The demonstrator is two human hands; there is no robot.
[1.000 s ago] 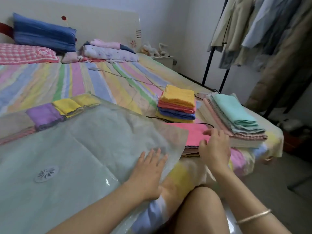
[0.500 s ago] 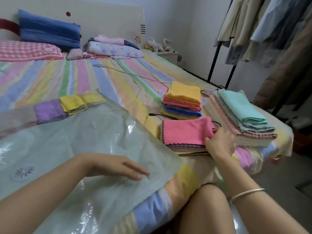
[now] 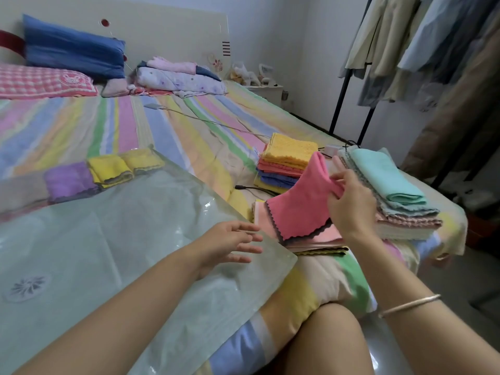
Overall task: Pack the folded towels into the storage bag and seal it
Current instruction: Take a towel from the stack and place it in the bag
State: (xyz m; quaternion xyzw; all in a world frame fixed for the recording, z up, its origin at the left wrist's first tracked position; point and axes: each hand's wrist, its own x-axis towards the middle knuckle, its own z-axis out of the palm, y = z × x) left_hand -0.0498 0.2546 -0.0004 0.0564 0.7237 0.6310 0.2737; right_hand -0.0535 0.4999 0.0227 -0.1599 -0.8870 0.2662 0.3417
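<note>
A large clear storage bag [image 3: 113, 239] with a round valve [image 3: 25, 288] lies flat across the bed. Purple and yellow folded towels [image 3: 108, 170] show through its far end. My right hand [image 3: 350, 201] pinches the edge of a pink towel [image 3: 300, 204] and lifts it off a low stack [image 3: 319, 243] beside the bag's near corner. My left hand [image 3: 230, 243] hovers open over that corner, fingers spread. A yellow-topped stack [image 3: 286, 161] and a bigger stack topped with a mint towel [image 3: 389, 182] stand further right.
The striped bed sheet [image 3: 167, 136] carries pillows [image 3: 67, 52] and folded clothes [image 3: 178, 77] at the headboard. A cable [image 3: 216, 123] runs across the bed. A clothes rack [image 3: 422, 50] with hanging garments stands at the right. My knee [image 3: 327, 342] is at the bed's edge.
My right hand has taken hold of the pink towel and raised its far edge off the stack. My left hand slid right across the bag toward its near corner.
</note>
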